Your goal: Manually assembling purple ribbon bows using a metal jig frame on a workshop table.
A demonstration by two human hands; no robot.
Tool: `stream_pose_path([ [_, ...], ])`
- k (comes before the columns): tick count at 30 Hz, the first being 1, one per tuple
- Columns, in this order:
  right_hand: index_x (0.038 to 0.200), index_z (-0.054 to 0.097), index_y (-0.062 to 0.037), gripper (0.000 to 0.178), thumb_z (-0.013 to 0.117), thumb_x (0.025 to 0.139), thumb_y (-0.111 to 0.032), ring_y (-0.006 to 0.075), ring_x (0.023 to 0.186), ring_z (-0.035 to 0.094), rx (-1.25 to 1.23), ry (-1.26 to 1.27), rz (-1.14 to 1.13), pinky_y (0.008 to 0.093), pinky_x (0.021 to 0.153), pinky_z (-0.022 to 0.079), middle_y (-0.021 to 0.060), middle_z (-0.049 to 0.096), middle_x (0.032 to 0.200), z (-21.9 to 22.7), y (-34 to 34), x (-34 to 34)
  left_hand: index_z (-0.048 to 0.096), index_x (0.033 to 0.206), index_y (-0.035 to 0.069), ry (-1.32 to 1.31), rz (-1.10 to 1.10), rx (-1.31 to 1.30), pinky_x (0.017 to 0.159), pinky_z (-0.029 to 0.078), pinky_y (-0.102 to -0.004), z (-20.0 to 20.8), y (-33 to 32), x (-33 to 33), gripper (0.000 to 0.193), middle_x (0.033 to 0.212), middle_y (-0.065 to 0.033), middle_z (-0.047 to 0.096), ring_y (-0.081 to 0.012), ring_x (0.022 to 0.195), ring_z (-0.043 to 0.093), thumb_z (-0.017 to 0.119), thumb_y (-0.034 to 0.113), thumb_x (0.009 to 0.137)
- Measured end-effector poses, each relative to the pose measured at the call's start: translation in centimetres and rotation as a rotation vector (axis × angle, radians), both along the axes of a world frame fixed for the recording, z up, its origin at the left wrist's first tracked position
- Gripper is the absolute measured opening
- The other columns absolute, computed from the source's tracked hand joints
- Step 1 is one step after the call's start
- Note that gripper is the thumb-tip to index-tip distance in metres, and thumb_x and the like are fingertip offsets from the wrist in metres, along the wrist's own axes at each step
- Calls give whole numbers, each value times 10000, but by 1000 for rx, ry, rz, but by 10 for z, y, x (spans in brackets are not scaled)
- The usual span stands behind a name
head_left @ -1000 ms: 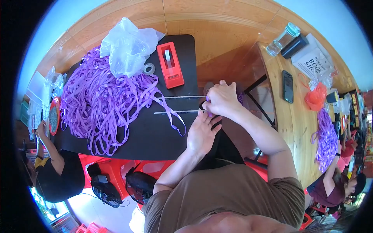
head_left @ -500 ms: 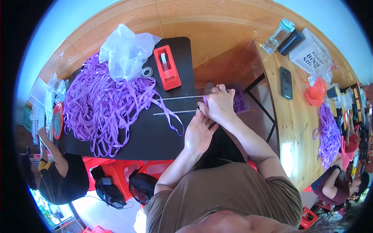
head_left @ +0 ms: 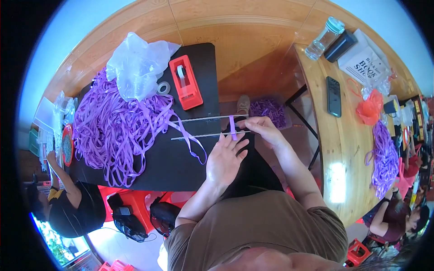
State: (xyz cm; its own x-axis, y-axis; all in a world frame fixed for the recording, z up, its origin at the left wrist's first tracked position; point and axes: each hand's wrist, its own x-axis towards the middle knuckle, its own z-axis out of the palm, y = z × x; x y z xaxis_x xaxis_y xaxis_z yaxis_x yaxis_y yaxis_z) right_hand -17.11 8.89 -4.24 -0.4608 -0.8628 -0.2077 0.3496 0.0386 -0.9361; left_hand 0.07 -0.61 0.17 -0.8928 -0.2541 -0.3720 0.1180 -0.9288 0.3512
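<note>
Two thin metal rods [head_left: 199, 136] stick out over the right edge of the black table [head_left: 181, 162]. A short purple ribbon [head_left: 232, 124] spans both rods near their ends. My left hand [head_left: 224, 159] lies palm up below the ribbon with its fingers apart, the fingertips at the lower rod. To the right of the ribbon is my right hand [head_left: 267, 131], thumb and forefinger closed together by the rod ends; what they pinch, if anything, is too small to make out. A big heap of purple ribbon [head_left: 122, 131] covers the table's left, one looped strand trailing toward the rods.
A red tape dispenser [head_left: 187, 90], a tape roll [head_left: 163, 87] and a clear plastic bag [head_left: 140, 63] are on the black table. Beyond my hands, a bin of purple pieces [head_left: 270, 112] stands low. A wooden table [head_left: 343, 144] at right holds a phone [head_left: 333, 97] and a bottle [head_left: 324, 38].
My right hand has drawn back to the right and down from the rods, uncovering the purple ribbon across them. My left hand has shifted slightly left and lower, its fingers opened out.
</note>
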Motion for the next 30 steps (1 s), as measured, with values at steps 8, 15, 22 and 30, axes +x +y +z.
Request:
stream_pose_path([
  [8,968,685,-1,148,617,862,-78,128,944,601,-78,78,85,281,867,448,99,668,1055,-5,-10,-10,458,1291,25,-6,0,5,943,356,-370,3,0,-1,540,1334,-130,477,-265,1186,449,376,452,971],
  [15,931,662,-10,89,596,874,-29,110,919,593,1,59,159,253,835,455,53,664,979,-20,-28,-14,453,1295,40,3,-11,9,941,352,-373,2,1,-1,522,1341,-116,468,-261,1183,453,381,443,972],
  [22,953,658,-10,113,613,850,-18,110,862,598,-46,-121,266,247,784,472,39,659,927,-21,-52,-6,443,1306,40,14,-8,11,938,352,-376,1,0,0,528,1329,-107,475,-261,1184,454,371,443,973],
  [30,907,651,-19,90,660,820,-44,106,785,598,-52,-264,245,239,718,482,24,643,881,-16,-56,-2,441,1310,33,10,-3,9,931,360,-372,1,0,1,539,1319,-108,482,-261,1180,458,381,447,969],
])
